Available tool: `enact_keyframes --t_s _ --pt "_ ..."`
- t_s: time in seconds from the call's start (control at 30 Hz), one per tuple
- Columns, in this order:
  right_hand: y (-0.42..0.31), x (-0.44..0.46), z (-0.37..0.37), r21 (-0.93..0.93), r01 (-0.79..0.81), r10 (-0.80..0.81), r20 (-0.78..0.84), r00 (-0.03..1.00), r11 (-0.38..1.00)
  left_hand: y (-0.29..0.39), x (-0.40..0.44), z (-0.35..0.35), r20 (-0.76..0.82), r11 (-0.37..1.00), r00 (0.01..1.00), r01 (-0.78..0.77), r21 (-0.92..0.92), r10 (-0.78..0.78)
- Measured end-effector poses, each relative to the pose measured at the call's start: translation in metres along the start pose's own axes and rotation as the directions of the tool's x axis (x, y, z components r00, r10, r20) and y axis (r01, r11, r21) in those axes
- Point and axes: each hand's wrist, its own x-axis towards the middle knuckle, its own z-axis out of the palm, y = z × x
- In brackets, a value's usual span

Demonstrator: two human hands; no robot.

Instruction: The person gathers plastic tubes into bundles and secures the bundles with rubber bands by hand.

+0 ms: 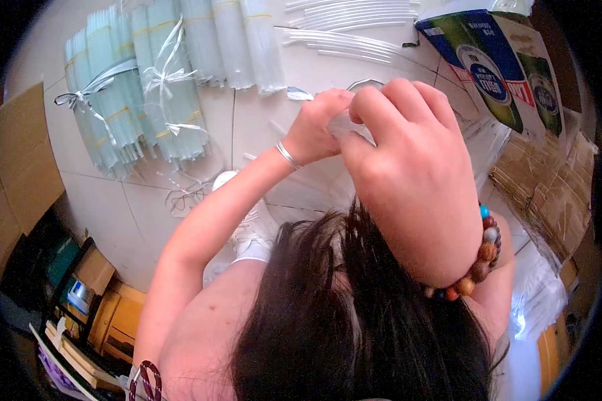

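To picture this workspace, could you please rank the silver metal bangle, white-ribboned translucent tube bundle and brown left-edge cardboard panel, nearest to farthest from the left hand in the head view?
1. Silver bangle, just behind the left hand.
2. Tube bundle, on the floor leftward.
3. Cardboard panel, at far left.

Printed carton point(483, 70) near brown cardboard point(545, 184).

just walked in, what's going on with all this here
A person's left hand and right hand are close together, apparently holding something clear, mostly hidden. Bundles of thin clear tubes lie on the tiled floor, some tied with white strips; loose tubes lie nearby.
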Motion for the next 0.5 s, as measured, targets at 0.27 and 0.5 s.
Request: enact_keyframes --t_s 0.27,0.5 --pt "0.007 -0.004 -0.013 0.114 0.039 -0.034 -0.047 0.998 0.993 0.004 0.001 -0.002 0.011 0.998 1.0 0.004 0.062 -0.005" --pt "0.153 -0.06 -0.082 0.812 0.178 0.278 -0.384 0.881 0.556 -0.008 0.0 0.0 0.063 0.987 0.997 -0.052 0.152 0.043"
